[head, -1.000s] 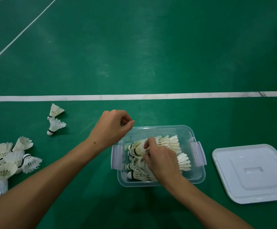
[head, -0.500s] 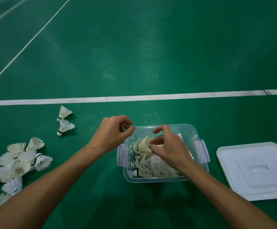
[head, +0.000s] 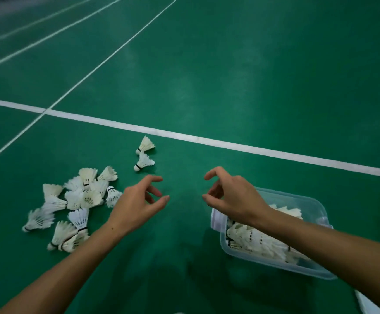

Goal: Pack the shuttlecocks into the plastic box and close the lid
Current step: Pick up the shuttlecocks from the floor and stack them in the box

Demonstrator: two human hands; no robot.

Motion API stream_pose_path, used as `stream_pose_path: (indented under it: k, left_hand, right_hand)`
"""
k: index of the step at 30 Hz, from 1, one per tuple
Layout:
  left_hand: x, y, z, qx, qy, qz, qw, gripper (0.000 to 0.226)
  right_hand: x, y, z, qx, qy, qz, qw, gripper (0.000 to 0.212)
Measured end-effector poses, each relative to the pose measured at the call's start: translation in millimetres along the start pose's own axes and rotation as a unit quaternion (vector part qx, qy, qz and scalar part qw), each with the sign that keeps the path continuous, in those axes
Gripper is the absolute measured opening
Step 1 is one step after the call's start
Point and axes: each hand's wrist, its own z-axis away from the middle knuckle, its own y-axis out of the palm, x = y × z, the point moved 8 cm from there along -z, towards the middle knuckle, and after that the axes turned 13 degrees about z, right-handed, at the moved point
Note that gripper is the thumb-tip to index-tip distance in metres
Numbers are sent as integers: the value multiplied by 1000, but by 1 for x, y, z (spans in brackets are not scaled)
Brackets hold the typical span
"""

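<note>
Green court flooring (head: 229, 75) with white lines (head: 184, 135) spreads all around. Both hands hover empty, fingers loosely curled: the left hand (head: 136, 206) near the heap of loose shuttlecocks (head: 80, 200), the right hand (head: 234, 196) beside the clear plastic box (head: 316, 271), already part-filled. Two shuttlecocks (head: 144, 155) lie apart near the line. Feather-light and crushable, they are probably best pinched at the cork, not the skirt
</note>
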Motion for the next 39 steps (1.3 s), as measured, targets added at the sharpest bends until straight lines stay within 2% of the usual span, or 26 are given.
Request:
stream_pose_path:
  k: [7, 13, 16, 18, 22, 25, 28, 31, 35, 39]
  left_hand:
    - [107, -68, 20, -57, -92, -4, 994, 53]
    - [164, -123, 23, -91, -130, -53, 986, 59]
    - [181, -146, 19, -101, -118, -122, 980, 58]
    - [190, -149, 11, -78, -103, -166, 978, 60]
    - [210, -132, -14, 2, -106, -201, 974, 82]
    - [219, -123, -35, 24, -121, -213, 969, 94]
    - [225, -119, -52, 46, -142, -226, 963, 86]
    - [228, -120, -65, 47, -162, -217, 961, 70]
    - [224, -122, -71, 44, -158, -224, 961, 44]
    - [216, -118, -69, 59, -154, -253, 953, 33]
  right_hand:
    - [77, 81, -66, 90, -67, 31, 993, 37]
    - [136, 146, -119, 106, -56, -13, 993, 34]
    - [150, 184, -139, 127, -14, -57, 990, 33]
    - [154, 210, -149, 142, 37, -104, 984, 37]
    - [162, 251, -162, 152, 148, -224, 951, 52]
    - [166, 266, -172, 127, 223, -281, 925, 52]
    - [161, 275, -184, 106, 277, -280, 913, 43]
    - [151, 277, -189, 94, 295, -274, 910, 28]
    - [134, 272, -179, 112, 264, -279, 917, 31]
    - [113, 236, -155, 121, 198, -267, 935, 31]
